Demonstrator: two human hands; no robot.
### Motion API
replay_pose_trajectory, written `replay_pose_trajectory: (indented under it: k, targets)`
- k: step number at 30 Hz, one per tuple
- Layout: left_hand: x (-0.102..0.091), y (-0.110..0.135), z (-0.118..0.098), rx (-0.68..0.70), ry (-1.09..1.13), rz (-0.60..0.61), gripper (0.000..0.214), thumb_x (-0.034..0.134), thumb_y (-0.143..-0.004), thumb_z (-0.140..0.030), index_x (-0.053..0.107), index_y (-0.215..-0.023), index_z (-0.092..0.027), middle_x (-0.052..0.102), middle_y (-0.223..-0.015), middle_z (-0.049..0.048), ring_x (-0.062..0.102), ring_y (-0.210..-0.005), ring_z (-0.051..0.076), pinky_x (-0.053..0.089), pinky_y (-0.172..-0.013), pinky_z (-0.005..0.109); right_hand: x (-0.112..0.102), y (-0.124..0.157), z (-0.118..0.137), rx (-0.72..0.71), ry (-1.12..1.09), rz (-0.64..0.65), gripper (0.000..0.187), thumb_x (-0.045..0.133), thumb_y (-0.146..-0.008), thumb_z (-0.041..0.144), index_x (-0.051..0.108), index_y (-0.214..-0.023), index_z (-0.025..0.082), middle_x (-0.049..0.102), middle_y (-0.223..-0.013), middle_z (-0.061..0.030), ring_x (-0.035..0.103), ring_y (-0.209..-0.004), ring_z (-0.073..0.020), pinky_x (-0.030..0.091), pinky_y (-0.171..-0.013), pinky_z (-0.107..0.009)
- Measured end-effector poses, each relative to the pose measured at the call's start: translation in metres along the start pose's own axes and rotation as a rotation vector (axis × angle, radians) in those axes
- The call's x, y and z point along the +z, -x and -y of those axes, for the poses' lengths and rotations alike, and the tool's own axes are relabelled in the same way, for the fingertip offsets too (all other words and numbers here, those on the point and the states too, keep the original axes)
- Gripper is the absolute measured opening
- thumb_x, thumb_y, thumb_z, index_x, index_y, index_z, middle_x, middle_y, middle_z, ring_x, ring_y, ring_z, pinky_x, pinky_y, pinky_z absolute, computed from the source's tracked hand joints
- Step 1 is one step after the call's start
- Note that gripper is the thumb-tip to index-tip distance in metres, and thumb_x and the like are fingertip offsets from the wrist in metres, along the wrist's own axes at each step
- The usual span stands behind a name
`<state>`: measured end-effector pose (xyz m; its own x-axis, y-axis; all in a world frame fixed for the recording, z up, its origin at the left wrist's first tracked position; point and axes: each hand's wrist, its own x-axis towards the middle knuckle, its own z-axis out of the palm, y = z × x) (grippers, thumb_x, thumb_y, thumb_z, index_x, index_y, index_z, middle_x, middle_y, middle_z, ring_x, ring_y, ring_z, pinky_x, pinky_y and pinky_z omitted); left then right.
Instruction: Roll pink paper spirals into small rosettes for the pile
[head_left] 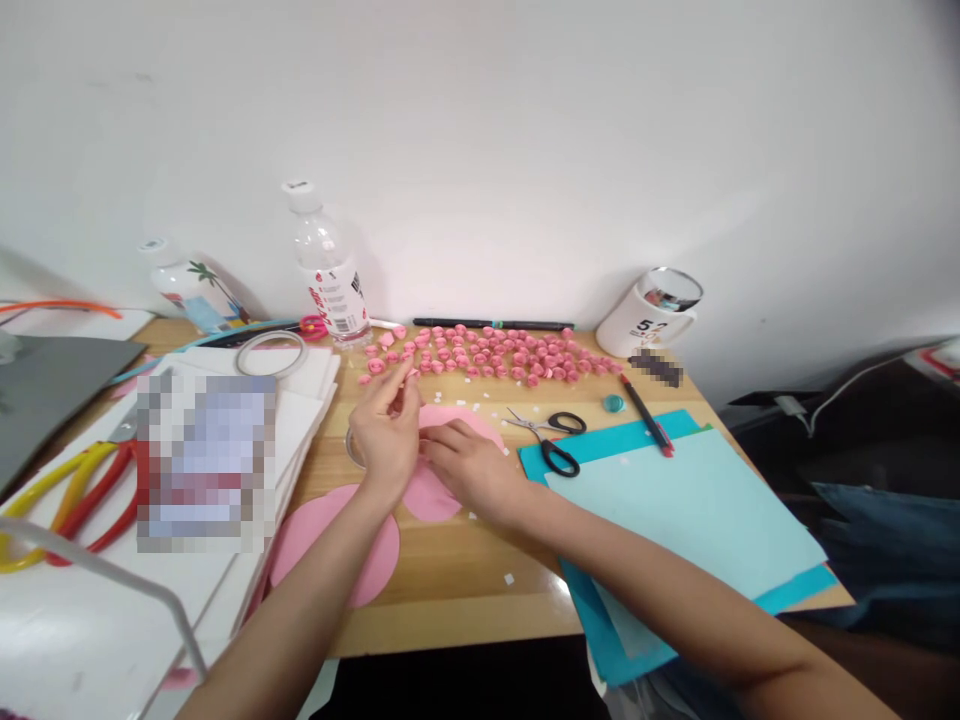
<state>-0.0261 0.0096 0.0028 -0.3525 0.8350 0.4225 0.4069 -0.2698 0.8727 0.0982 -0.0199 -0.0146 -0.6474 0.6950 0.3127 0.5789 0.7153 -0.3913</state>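
Observation:
My left hand [386, 432] and my right hand [469, 465] meet over a pink paper circle [439, 495] lying on the wooden table [465, 590]. The left hand's fingers are raised and pinched together near the circle's far edge; what they pinch is too small to make out. My right hand lies flat on the pink circle, fingers pressing it down. A second pink circle [315, 535] lies closer to me, partly under my left forearm. Several small pink paper rolls [495, 358] are spread in rows behind the hands.
Scissors [551, 440] lie on blue paper sheets [690, 510] at right, beside a red pen [646, 415]. A white mug [652, 315], a clear bottle [326, 270], a tape ring [271, 352] and white sheets [300, 400] stand around. Coloured tubes [82, 490] lie left.

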Motion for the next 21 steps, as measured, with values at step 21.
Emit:
replay_pose_trajectory:
  k: [21]
  targets:
    - [-0.004, -0.004, -0.006, 0.232, -0.067, -0.074, 0.023, 0.055, -0.081, -0.019, 0.068, -0.1, -0.021, 0.067, -0.09, 0.0037, 0.063, -0.065, 0.011, 0.05, -0.061, 0.024, -0.018, -0.018, -0.012, 0.038, -0.115, -0.014, 0.012, 0.05, -0.087, 0.02, 0.061, -0.087, 0.016, 0.062, -0.089, -0.0066, 0.057, -0.076, -0.0153, 0.043, -0.066, -0.026]
